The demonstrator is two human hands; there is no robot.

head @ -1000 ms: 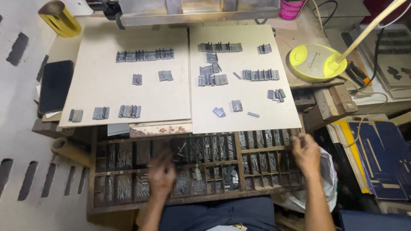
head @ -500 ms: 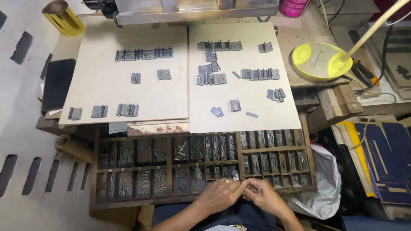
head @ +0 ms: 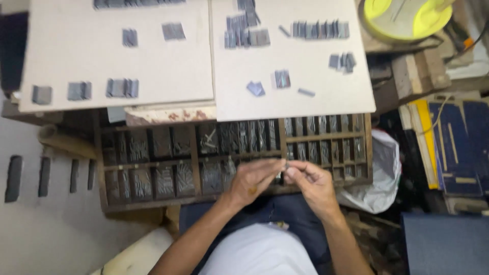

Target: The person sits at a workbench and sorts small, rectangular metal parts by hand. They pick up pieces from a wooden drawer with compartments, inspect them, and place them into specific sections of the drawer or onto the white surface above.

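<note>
Both hands meet over the wooden tray (head: 104, 168): left hand (head: 253, 178) and right hand (head: 311, 182) pinch a small metal piece (head: 286, 165) between narrowed fingertips. Keep grip firm; compartments below are narrow. Sorted metal blocks (head: 320, 29) lie on boards (head: 305, 66) beyond.

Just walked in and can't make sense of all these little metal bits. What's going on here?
A person sits over a wooden compartment tray filled with small grey metal pieces. Both hands meet above its front edge: the left hand and right hand pinch a small metal piece between their fingertips. Beyond the tray, two pale boards carry short rows and loose clusters of similar sorted pieces. A yellow round container sits at the upper right.
</note>
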